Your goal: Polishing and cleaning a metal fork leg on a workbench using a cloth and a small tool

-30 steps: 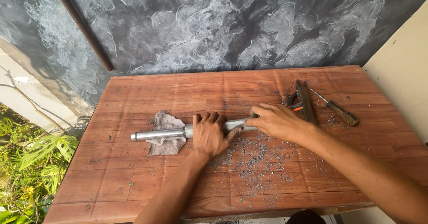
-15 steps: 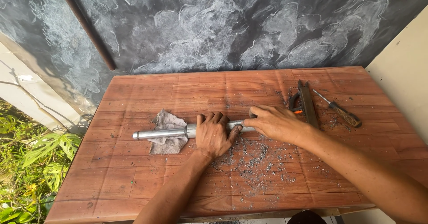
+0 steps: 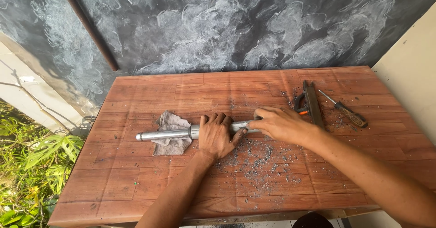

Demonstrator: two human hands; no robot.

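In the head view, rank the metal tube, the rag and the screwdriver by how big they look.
1. metal tube, longest, partly hidden by both hands.
2. rag, under the tube's left end.
3. screwdriver, shortest and thinnest, though it lies slightly farther from the camera.

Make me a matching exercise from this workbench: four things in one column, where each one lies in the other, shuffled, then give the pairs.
Things
1. metal tube
2. grey rag
3. screwdriver
4. metal shavings

Places
A. far right of the wooden table, beyond the flat metal file
B. scattered on the boards just in front of both hands
C. under the tube's left part
D. lying across the table, gripped by the left hand and right hand

Pairs: 1-D, 2-C, 3-A, 4-B
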